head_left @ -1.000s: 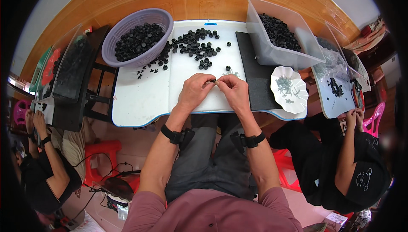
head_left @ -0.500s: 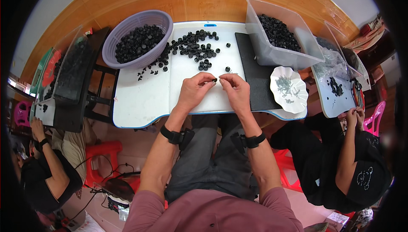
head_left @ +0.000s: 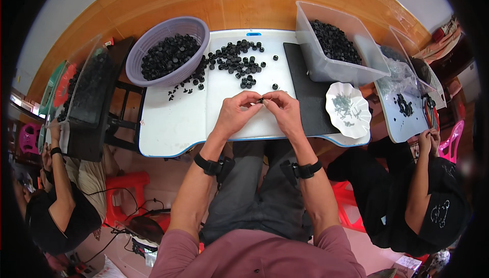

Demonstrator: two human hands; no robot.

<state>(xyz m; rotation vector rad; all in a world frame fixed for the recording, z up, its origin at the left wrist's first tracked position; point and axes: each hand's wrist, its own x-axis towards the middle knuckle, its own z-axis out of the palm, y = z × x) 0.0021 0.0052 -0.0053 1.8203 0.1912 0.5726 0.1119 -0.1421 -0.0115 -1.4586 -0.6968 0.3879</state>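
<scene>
My left hand (head_left: 235, 113) pinches a small round black part (head_left: 261, 100) between thumb and fingertips, above the near half of the white tabletop. Against it my right hand (head_left: 285, 113) is closed too, thumb to forefinger, its tips meeting the part; whatever it holds is too small to make out. Just beyond my hands lies one black knob-like piece (head_left: 275, 86), with a loose spread of similar black pieces (head_left: 238, 64) farther off. To the right, a white fluted dish (head_left: 361, 126) holds small pale, translucent pins (head_left: 345, 109).
A purple basket (head_left: 133, 66) full of black pieces stands far left, with tiny black bits (head_left: 179, 92) before it. A clear plastic bin (head_left: 326, 75) with more sits far right, beside a black mat (head_left: 309, 106). Co-workers (head_left: 415, 196) sit on both sides.
My right fingertips have closed the small gap and now meet the left ones at the black part. The left co-worker's arm has risen toward their bin. The whole view has shifted slightly.
</scene>
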